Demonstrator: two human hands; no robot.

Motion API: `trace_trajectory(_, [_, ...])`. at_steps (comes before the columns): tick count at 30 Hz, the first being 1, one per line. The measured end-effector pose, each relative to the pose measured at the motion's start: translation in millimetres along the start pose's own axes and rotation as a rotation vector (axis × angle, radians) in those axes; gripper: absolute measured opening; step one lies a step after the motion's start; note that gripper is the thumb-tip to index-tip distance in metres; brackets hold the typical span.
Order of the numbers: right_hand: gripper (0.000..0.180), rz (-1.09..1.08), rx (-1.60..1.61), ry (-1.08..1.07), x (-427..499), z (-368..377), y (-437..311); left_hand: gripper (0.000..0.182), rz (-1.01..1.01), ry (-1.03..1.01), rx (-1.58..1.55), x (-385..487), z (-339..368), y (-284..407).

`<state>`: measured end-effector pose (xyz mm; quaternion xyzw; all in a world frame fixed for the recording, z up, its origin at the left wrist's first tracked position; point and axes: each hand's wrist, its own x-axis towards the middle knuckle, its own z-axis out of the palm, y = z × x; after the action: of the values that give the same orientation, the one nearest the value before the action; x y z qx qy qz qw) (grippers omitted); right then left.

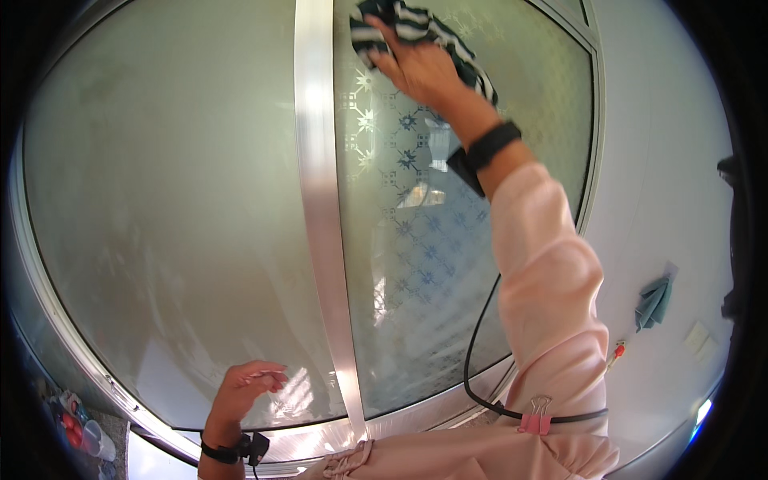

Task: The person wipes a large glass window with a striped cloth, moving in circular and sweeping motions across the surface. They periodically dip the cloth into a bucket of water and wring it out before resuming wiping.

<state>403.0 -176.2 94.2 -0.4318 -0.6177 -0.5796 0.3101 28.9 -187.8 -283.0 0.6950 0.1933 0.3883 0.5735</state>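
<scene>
High up, my right hand [420, 69] presses a dark-and-white striped cloth [420, 27] against the patterned glass pane [420, 240] of a metal-framed door or partition, near the upright metal bar [318, 150]. Part of the cloth hangs behind my wrist. Down at the lower left, my left hand [249, 387] is raised with its fingers slightly curled and holds nothing. It is in front of the plain frosted pane [168, 210]; whether it touches the glass I cannot tell. Both wrists wear black straps with a small device.
A black cable [471, 354] runs beside my right sleeve, held by a pink binder clip [536, 423]. On the right wall [648, 180] hangs a teal cloth [654, 303], near a red-handled valve or tap [619, 351]. A plastic cup [99, 441] and red items stand at lower left.
</scene>
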Motion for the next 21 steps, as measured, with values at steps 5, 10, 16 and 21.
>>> trace_trajectory(5, [0.055, 0.041, 0.160, -0.017, 115, -1, 8, 0.024, -0.123, -0.070, -0.030, 13, 20, -12])
trace_trajectory(10, [0.059, 0.019, 0.100, -0.072, 160, -11, 28, 0.024, -0.138, -0.039, -0.043, 27, 46, -24])
trace_trajectory(16, [0.070, 0.023, 0.023, -0.133, 127, -38, 95, 0.024, -0.100, 0.005, -0.090, 48, 84, -42])
trace_trajectory(21, [0.070, 0.398, 0.036, -0.164, 57, -42, 238, 0.024, -0.132, 0.037, -0.078, 58, 114, -56])
